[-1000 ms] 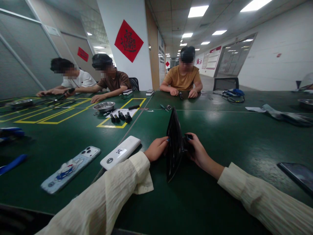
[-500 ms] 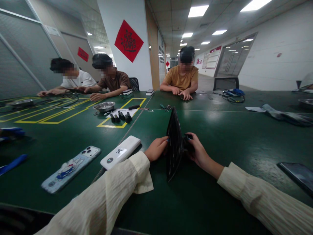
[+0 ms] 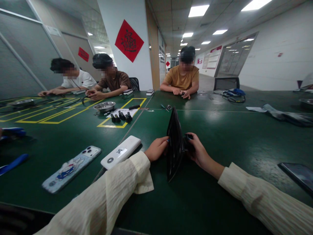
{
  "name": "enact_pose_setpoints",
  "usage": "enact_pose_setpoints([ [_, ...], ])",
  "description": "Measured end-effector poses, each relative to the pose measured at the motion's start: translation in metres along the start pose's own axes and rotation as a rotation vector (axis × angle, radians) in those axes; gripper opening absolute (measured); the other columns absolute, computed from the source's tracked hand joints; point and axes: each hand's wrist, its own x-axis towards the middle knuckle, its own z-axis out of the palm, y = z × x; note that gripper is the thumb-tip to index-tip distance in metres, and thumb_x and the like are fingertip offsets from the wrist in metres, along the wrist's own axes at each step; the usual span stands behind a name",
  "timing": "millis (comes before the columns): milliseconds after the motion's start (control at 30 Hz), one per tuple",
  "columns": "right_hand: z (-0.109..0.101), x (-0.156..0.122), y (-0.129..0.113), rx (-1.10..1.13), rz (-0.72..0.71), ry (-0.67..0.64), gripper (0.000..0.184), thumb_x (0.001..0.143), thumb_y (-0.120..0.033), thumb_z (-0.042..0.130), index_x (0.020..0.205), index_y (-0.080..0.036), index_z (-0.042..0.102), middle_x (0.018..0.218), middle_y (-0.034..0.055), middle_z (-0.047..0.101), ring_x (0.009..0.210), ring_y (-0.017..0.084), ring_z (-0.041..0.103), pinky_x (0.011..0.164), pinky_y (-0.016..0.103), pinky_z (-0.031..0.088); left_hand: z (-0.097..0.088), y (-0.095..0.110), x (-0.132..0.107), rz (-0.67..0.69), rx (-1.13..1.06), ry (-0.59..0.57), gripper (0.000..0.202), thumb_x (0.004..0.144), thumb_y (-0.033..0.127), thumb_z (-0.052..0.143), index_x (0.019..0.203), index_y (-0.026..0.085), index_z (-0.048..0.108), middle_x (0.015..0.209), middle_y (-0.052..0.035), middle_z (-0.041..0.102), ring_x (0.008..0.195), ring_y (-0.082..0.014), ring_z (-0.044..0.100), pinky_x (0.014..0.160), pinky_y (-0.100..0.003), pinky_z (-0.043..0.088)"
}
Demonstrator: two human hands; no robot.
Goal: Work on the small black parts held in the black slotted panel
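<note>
A flat black panel (image 3: 174, 143) stands on edge on the green table (image 3: 220, 130), seen almost edge-on between my hands. My left hand (image 3: 156, 149) grips its left face with curled fingers. My right hand (image 3: 197, 150) is closed on the panel's right side, where a small dark part (image 3: 187, 138) sits under the fingers; I cannot make out what that part is. Both my sleeves are cream-coloured and rest on the table.
A white power bank (image 3: 121, 152) and a phone in a cartoon case (image 3: 71, 168) lie to my left. A dark tablet (image 3: 297, 174) lies at right. Farther off are a metal bowl (image 3: 104, 106), small black parts (image 3: 120, 116), and three people seated at the table.
My hands and the panel have stayed put. The person in the yellow shirt has shifted their hands; the people at left have moved theirs slightly.
</note>
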Motion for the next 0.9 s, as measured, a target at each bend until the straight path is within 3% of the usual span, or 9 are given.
enact_pose_setpoints([
  [367, -0.0009, -0.0002, 0.0012, -0.023, -0.006, 0.002, 0.031, 0.077, -0.039, 0.045, 0.106, -0.03, 0.039, 0.067, -0.0052, 0.05, 0.039, 0.008, 0.044, 0.029, 0.016, 0.025, -0.0008, 0.0035, -0.0009, 0.007, 0.028, 0.008, 0.031, 0.083, 0.026, 0.028, 0.083, 0.012, 0.056, 0.062, -0.001, 0.055, 0.059, -0.0137, 0.051, 0.059, -0.024, 0.041],
  [700, 0.0024, -0.0032, -0.0042, 0.009, 0.019, 0.01, 0.031, 0.075, -0.039, 0.047, 0.104, -0.03, 0.04, 0.073, -0.0039, 0.052, 0.049, 0.01, 0.051, 0.035, 0.017, 0.034, -0.0013, 0.0063, -0.0017, 0.002, 0.054, 0.016, 0.033, 0.083, 0.024, 0.027, 0.086, 0.012, 0.058, 0.063, -0.0016, 0.056, 0.063, -0.0149, 0.053, 0.063, -0.025, 0.042],
  [900, 0.0018, -0.0041, -0.0031, -0.003, 0.022, -0.01, 0.032, 0.077, -0.041, 0.046, 0.106, -0.03, 0.04, 0.07, -0.004, 0.051, 0.046, 0.01, 0.049, 0.033, 0.017, 0.033, -0.0008, 0.0071, -0.0026, -0.02, 0.064, 0.014, 0.032, 0.085, 0.026, 0.028, 0.086, 0.012, 0.057, 0.065, -0.0012, 0.057, 0.059, -0.013, 0.051, 0.06, -0.024, 0.041],
])
